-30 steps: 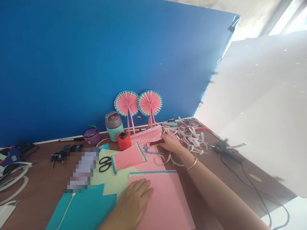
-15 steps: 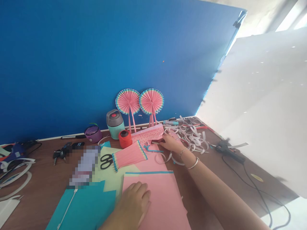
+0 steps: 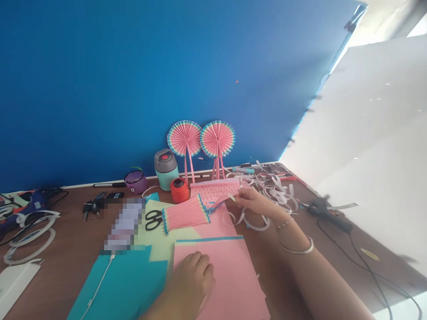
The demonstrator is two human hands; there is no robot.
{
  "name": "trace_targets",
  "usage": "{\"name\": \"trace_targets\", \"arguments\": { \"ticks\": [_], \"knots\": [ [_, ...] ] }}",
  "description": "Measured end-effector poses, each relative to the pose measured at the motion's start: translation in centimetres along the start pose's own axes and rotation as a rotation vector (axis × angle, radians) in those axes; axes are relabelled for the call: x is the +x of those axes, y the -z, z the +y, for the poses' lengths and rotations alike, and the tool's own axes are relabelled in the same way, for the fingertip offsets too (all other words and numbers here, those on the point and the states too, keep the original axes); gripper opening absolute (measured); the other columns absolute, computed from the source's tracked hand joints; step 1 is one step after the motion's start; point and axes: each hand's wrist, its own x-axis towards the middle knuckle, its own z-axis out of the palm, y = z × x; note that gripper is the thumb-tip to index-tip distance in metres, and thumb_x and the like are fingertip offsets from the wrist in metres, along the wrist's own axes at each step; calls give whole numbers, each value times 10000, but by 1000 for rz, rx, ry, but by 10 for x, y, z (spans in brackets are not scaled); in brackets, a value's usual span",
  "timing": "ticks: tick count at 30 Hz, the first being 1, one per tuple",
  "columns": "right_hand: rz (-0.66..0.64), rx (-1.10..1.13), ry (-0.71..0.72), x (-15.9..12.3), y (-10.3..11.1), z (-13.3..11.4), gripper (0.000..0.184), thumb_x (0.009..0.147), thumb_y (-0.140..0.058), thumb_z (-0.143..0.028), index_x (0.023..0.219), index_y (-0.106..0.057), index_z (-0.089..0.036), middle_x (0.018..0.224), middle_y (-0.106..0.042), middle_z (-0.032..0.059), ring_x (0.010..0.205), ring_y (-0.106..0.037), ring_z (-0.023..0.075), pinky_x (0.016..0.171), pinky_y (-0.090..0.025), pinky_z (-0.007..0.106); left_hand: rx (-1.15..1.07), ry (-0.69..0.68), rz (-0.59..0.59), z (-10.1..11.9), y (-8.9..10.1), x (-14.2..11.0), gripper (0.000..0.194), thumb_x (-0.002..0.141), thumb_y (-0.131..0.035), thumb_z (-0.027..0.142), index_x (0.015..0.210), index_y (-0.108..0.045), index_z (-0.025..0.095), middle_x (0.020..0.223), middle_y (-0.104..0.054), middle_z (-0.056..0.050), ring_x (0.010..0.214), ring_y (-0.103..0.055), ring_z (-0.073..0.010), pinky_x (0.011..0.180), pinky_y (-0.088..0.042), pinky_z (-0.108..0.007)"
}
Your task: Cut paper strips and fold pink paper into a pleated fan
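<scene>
My left hand (image 3: 194,279) rests on a sheet of pink paper (image 3: 233,278), which has a blue strip (image 3: 213,239) along its far edge. Its fingers lie loosely bent on the paper, holding nothing. Farther off to the right, my right hand (image 3: 255,202) pinches a few thin paper strips (image 3: 223,204), pink, blue and pale. Just left of them lies a pleated pink paper piece (image 3: 187,213) with blue and yellow edges. Behind the strips is a pink patterned piece (image 3: 213,189). Black-handled scissors (image 3: 153,219) touch the pleated piece's left end.
Two round pink fans (image 3: 218,138) lean on the blue board (image 3: 116,80). Near them stand a teal bottle (image 3: 167,175), a red round object (image 3: 179,191) and a purple cup (image 3: 136,182). Curled white strips (image 3: 276,191) lie right; teal paper (image 3: 123,280), a phone (image 3: 125,224) and keys (image 3: 91,206) lie left.
My right hand has lifted back and to the right, drawing the paper strips away from the pile. My left hand stays on the pink sheet. The view has shifted slightly.
</scene>
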Motion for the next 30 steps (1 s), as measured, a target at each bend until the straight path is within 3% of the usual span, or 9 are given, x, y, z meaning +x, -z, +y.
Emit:
{"name": "trace_targets", "arguments": {
  "ticks": [3,6,11,16,22,30],
  "knots": [
    [-53,-38,-17,-16,8,-8,149,751,-553,-285,648,-558,-177,603,-549,-14,524,-437,104,500,-321,224,15,28,-22,4,-2,1,188,921,-405,175,955,-589,161,881,-617,-79,851,-554,-210,779,-464,-352],
    [-84,-166,-85,-27,2,-19,104,695,-563,-196,597,-593,-177,587,-579,11,554,-473,129,506,-329,239,11,65,-6,9,-3,1,182,924,-412,191,969,-585,156,912,-612,-87,915,-551,-223,835,-452,-374],
    [-488,144,61,-33,-39,-32,160,720,-515,-193,746,-670,-164,729,-636,17,676,-547,137,619,-415,235,-40,95,-21,9,1,1,168,918,-416,165,979,-572,166,939,-589,-80,934,-543,-225,812,-456,-353],
    [-410,9,-32,-30,-79,-29,102,712,-504,-189,648,-579,-163,594,-520,-26,583,-448,106,527,-339,212,-42,137,-108,5,5,1,171,859,-438,80,898,-576,174,901,-570,-72,875,-531,-231,750,-451,-344],
    [-313,-110,-40,-37,-90,-43,231,745,-486,-153,566,-344,-185,554,-339,-57,540,-303,87,491,-231,221,-38,252,-199,3,5,2,276,762,-443,-28,875,-597,171,925,-583,-64,867,-536,-235,699,-448,-342],
    [-172,-290,28,-38,-112,-37,252,748,-475,-103,562,-322,-176,646,-428,-15,600,-354,100,549,-242,230,4,291,-217,5,3,-1,286,776,-465,-4,953,-607,171,932,-600,-66,855,-552,-241,657,-454,-336]
  ]
}}
